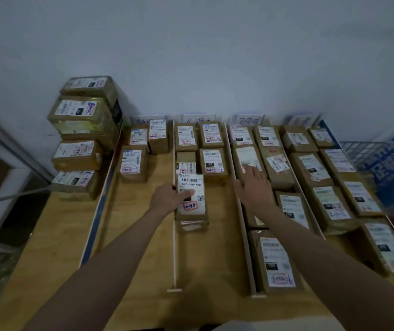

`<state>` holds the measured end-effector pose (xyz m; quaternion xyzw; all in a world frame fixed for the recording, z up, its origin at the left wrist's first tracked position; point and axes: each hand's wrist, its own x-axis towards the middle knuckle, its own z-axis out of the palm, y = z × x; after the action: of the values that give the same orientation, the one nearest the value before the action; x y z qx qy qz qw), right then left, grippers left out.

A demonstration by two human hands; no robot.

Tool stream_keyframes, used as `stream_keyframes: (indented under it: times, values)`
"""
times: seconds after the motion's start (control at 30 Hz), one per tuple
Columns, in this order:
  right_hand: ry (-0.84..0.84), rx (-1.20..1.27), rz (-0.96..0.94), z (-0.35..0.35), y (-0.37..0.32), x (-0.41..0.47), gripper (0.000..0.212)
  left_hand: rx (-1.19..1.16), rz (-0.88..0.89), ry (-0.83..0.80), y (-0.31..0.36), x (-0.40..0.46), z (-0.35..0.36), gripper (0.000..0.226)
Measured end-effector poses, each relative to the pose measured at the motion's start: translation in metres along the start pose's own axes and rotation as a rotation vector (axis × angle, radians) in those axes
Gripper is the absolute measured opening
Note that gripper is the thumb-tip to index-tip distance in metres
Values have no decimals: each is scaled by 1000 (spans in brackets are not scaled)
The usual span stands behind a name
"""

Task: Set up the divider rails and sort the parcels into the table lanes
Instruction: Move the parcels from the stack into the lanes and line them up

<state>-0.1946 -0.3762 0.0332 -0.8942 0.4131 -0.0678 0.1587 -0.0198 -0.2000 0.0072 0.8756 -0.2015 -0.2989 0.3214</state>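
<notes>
My left hand (pixel 167 198) grips a brown parcel (pixel 192 187) with a white label reading 070-070-A80, held over another parcel (pixel 192 224) in the second lane. My right hand (pixel 254 187) reaches with straight fingers over a parcel (pixel 248 156) in the third lane, its fingertips on the label. White divider rails (pixel 174 235) (pixel 243 223) run front to back across the wooden table (pixel 141 235). Labelled parcels fill the lanes, most densely on the right.
A stack of several parcels (pixel 81 139) stands at the table's left edge against the wall. Paper lane signs (pixel 248 120) lean on the wall behind the lanes. A blue wire basket and blue bag (pixel 392 161) sit at the right. A metal shelf (pixel 0 187) stands at left.
</notes>
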Motion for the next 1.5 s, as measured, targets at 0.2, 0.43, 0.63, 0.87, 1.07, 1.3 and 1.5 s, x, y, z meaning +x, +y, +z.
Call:
stream_keyframes:
  times: [0.2, 0.43, 0.63, 0.87, 1.07, 1.3, 1.5]
  values:
    - [17, 20, -54, -14, 41, 19, 51, 1, 7, 7, 38, -8, 45, 51]
    - [-6, 40, -56, -14, 68, 47, 52, -13, -33, -20, 59, 14, 82, 46]
    - [-4, 77, -53, -6, 87, 73, 47, 30, -90, -35, 71, 42, 116, 44]
    - [-51, 63, -55, 15, 106, 88, 48, 204, -100, 30, 71, 62, 152, 60]
    - [-70, 168, -72, 26, 111, 88, 48, 346, -44, 46, 64, 70, 169, 70]
    - [-78, 179, -92, 33, 111, 92, 46, 457, 125, 91, 55, 73, 168, 66]
    - [-84, 183, -99, 33, 105, 94, 47, 645, 286, 60, 30, 66, 156, 77]
